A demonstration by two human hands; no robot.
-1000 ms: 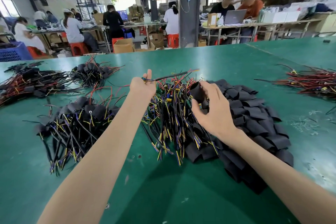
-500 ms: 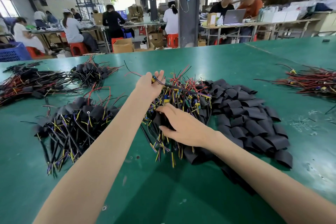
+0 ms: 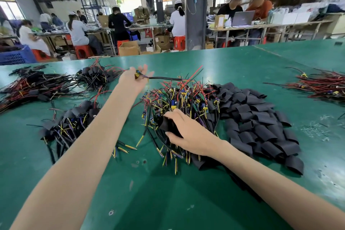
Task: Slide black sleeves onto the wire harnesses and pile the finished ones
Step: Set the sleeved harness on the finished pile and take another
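Sleeve (image 3: 166, 125) half hidden under curled fingers (image 3: 172, 115) of right hand (image 3: 190, 134), left hand (image 3: 132, 82) pinching harness (image 3: 168, 79)

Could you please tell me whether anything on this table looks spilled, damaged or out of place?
Nothing looks damaged, but pale specks mark the green table right of the loose black sleeves, litter or wear I cannot tell, and a few wires lie stray between the two near piles.

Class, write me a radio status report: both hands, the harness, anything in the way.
Left hand pinches wire harness by its connector end. Right hand grips black sleeve, not yet on. Loose harness pile lies between.
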